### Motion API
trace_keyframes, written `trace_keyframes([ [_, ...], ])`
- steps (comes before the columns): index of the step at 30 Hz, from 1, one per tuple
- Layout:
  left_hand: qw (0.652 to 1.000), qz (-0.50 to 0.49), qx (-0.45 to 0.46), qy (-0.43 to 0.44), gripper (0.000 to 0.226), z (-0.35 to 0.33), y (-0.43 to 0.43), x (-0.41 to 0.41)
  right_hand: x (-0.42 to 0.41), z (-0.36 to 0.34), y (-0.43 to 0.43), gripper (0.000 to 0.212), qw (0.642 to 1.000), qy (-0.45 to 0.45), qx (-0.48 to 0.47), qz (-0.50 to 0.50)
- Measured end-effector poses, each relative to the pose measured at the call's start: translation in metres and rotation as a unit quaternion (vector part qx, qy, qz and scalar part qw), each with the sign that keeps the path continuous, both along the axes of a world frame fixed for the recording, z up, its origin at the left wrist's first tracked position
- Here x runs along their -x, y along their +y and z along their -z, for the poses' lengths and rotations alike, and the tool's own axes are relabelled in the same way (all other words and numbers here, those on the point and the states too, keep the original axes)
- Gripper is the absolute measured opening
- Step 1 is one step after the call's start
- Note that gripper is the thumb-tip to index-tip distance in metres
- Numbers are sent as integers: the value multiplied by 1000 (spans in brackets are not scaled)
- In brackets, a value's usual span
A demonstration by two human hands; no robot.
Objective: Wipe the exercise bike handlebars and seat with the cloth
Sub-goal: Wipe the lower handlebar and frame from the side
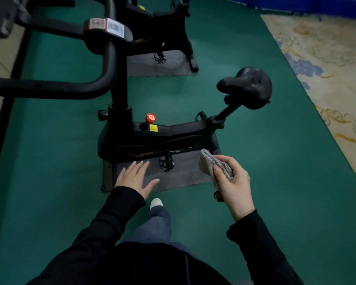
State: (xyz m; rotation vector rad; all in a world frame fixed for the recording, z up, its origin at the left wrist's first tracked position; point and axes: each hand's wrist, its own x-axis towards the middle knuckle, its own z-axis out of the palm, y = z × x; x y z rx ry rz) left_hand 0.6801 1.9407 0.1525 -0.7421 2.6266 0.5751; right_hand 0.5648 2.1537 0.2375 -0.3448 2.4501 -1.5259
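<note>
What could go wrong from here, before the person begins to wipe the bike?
1. The cloth is bunched in the right hand, so perhaps only a small end would touch the seat or the handlebars.
2. The pedal sticks out toward the person's shoe; a step closer could knock against it.

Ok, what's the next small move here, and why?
Probably raise the right hand, gripping the folded grey terry cloth, to the black padded bike seat: the cloth is not yet on the bike, the seat sits on that side, and the open left hand is free.
</note>
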Motion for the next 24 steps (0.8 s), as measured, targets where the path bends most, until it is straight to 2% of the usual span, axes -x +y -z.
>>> trace_keyframes([
  [7,998,-53,-15,-8,68,2,-38,18,57,-4,-60,24,997,24,-2,-74],
  [14,987,-161,-20,-18,66,-1,-59,-4,83,-8,-124,23,981,29,10,-191],
  [17,976,-216,-13,-20,65,-1,-61,-15,90,-7,-148,17,971,24,3,-240],
  [24,942,-334,-2,-25,62,-5,-63,-23,106,-13,-192,18,940,33,3,-339],
])
